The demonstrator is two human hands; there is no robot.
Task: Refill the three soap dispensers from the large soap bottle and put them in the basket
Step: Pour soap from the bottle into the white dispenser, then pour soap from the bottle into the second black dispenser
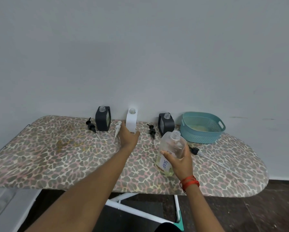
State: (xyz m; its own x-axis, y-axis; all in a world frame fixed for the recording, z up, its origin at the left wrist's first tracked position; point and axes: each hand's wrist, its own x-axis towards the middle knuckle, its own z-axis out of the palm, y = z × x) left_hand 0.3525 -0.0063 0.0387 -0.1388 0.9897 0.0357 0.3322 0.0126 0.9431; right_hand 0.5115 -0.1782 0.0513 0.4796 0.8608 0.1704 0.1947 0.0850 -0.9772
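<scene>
**Ironing board** [56,156], leopard-print cover, carries all items.

**Dispensers:** Three stand uncapped along its 12 o'clock edge. The dark dispenser [103,118] is at 11, the white dispenser [131,120] at 12 and the second dark dispenser [166,123] at 1. Fill levels are unreadable.

**Left hand** [128,137]: wrapped round the white dispenser's base, hiding it.

**Right hand** [182,162]: clasped round the large soap bottle [172,148], which is tilted with its open neck toward 1 o'clock. A little yellowish liquid lies in its low end. Whether that end rests on the board cannot be told. The bottle masks the second dark dispenser's lower corner.

**Basket** [199,136]: teal, at 2 o'clock, interior indistinct.

**Loose pumps** [91,126]: lying beside the dispensers.
</scene>
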